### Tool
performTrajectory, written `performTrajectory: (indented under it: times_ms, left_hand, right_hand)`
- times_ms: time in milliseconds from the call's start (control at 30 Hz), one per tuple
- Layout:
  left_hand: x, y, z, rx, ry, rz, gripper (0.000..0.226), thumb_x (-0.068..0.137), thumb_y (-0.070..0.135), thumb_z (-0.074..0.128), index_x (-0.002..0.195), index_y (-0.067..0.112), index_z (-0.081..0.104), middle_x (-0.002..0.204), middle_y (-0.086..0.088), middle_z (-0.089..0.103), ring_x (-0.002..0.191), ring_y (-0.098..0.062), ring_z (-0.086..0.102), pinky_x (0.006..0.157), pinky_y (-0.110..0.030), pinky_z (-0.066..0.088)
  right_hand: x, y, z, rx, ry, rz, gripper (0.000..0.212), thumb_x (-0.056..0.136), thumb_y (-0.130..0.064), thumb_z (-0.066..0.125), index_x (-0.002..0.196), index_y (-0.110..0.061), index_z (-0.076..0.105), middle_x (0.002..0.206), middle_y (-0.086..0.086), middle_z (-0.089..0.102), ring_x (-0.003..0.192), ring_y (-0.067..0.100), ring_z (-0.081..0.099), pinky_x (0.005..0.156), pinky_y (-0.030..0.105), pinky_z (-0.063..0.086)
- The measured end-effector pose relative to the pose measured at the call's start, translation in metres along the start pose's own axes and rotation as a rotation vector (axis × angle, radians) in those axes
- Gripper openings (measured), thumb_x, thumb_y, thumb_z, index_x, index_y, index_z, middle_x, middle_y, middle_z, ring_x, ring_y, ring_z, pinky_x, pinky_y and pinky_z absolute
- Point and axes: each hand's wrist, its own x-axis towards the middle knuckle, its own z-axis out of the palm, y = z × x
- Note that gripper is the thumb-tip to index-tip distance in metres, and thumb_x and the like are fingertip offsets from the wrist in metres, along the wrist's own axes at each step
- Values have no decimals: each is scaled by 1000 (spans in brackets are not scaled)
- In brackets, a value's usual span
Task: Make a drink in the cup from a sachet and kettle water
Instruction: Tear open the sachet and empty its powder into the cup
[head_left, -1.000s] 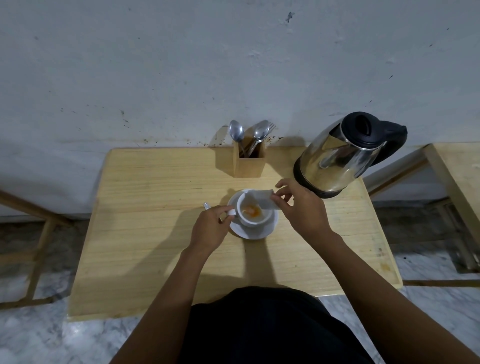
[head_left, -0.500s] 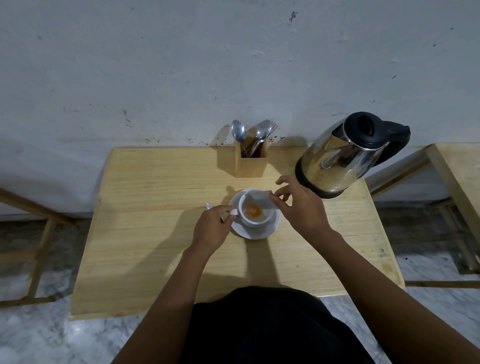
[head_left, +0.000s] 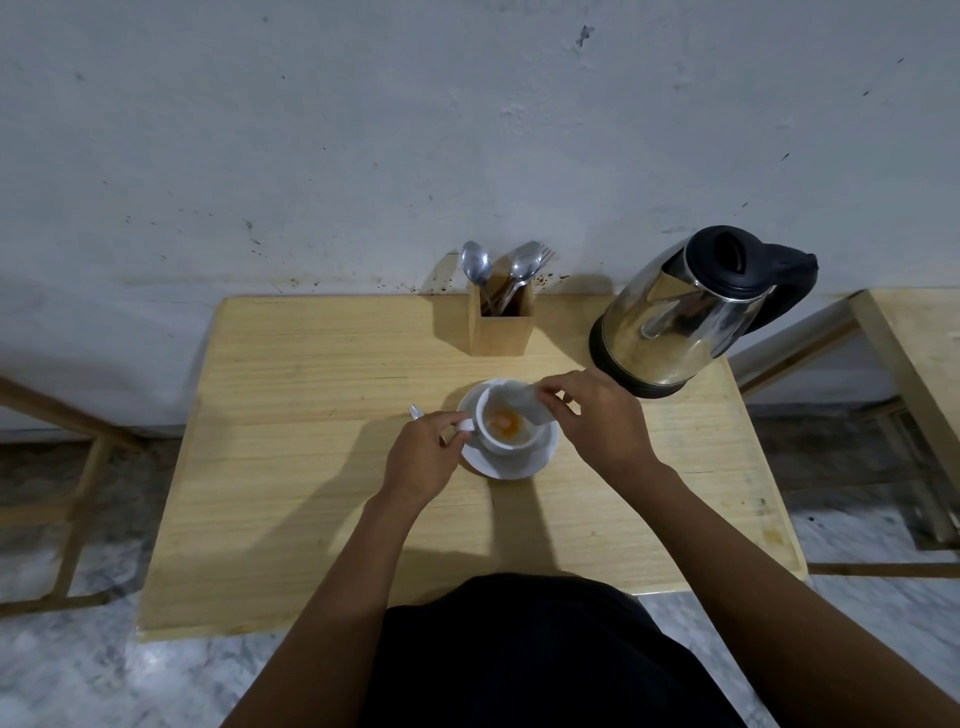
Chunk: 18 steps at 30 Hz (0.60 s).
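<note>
While your right hand (head_left: 597, 421) pinches the limp, light sachet (head_left: 519, 397) tilted over the cup (head_left: 506, 428), your left hand (head_left: 423, 457) grips the cup's handle, steadying it on the saucer (head_left: 514, 465). Powder sits inside. Hold that flimsy sachet by its closed end; the kettle (head_left: 685, 317) looks heavy, so take its handle.

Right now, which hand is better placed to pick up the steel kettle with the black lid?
The right hand, probably: the steel kettle stands just beyond it. It must first drop the white sachet, while the left hand steadies the white cup.
</note>
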Motion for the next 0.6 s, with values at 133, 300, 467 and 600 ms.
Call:
performTrajectory:
  times_ms: [133,300,467,600]
  left_hand:
    - [-1,1,0,0,3,0,22,88,28,64,109,27,70,61,13,61,51,-14,54,59,-31,50]
    - [-2,2,-1,5,2,11,24,88,28,64,112,27,69,59,14,58,50,-12,52,56,-27,46]
    - [-1,2,0,9,5,10,25,88,30,64,112,27,69,59,13,58,50,-12,52,57,-28,46]
    - [-2,3,0,0,2,6,24,88,31,64,112,26,69,60,13,59,50,-13,52,58,-29,47]
  right_hand:
    - [2,-2,-2,67,-16,54,17,88,-27,69,105,-26,66,85,-15,68,76,4,56,61,24,47]
    - [2,-1,0,30,14,1,15,87,-24,72,101,-26,71,85,-14,71,78,7,58,60,25,48]
    - [3,-1,1,-10,42,-33,10,84,-20,75,94,-22,74,83,-10,72,76,10,60,59,30,51]
    - [3,-4,1,23,57,-14,19,86,-23,72,106,-23,72,83,-11,71,77,9,59,59,26,48]
